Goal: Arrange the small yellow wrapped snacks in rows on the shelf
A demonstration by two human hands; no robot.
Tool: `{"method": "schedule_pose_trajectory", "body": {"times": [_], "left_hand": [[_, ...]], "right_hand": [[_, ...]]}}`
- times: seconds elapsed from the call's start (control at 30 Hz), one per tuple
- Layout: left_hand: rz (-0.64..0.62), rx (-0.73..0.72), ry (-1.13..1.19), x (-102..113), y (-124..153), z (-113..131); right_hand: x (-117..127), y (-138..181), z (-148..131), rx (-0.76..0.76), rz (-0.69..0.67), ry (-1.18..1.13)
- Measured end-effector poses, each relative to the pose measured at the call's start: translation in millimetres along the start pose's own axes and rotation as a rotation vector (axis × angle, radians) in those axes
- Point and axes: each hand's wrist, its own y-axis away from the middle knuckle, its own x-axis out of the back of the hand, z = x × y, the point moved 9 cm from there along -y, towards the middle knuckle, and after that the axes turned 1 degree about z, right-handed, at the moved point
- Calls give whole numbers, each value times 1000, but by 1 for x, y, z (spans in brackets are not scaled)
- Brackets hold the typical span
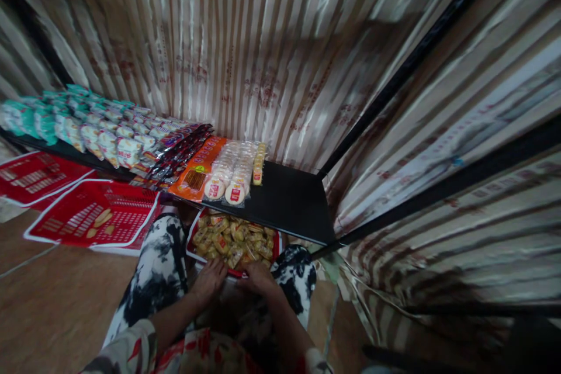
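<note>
Between my knees stands a red basket (277,243) with a white rim, filled with small gold-wrapped snack packets (236,241). At its near edge, my left hand (212,278) is closed over the rim, fingers pointing toward the packets. A short way to the right, my right hand (259,278) is closed at the same edge; its fingertips are partly hidden among the nearest packets. Just beyond the basket, a black shelf (293,197) carries a short row of yellow packets (258,166) beside two rows of round white wrapped crackers (235,190).
Further left on the shelf lie orange bags (195,177), dark packets (179,152) and many white-and-teal bags (109,134). A red basket (131,210) with a few items inside and another red basket (39,172) stand on the floor. Black posts (394,93) and a striped curtain (272,58) border the shelf.
</note>
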Motion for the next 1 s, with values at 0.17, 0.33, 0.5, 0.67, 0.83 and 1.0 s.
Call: {"method": "schedule_pose_trajectory", "body": {"times": [0.17, 0.33, 0.5, 0.67, 0.83, 1.0], "left_hand": [[-16, 2, 3, -3, -1, 0], [-25, 12, 13, 6, -4, -2], [-73, 26, -15, 14, -12, 2], [-90, 42, -23, 10, -20, 7], [-126, 27, 11, -1, -27, 24], [-153, -32, 34, -7, -35, 57]], "right_hand": [[-12, 6, 1, -27, 22, -2], [-20, 7, 5, -36, 80, 5], [-17, 1, 3, -40, 81, 56], [-10, 4, 0, -40, 96, 103], [-9, 18, 13, -39, 97, 139], [-10, 33, 35, -81, 32, 177]]}}
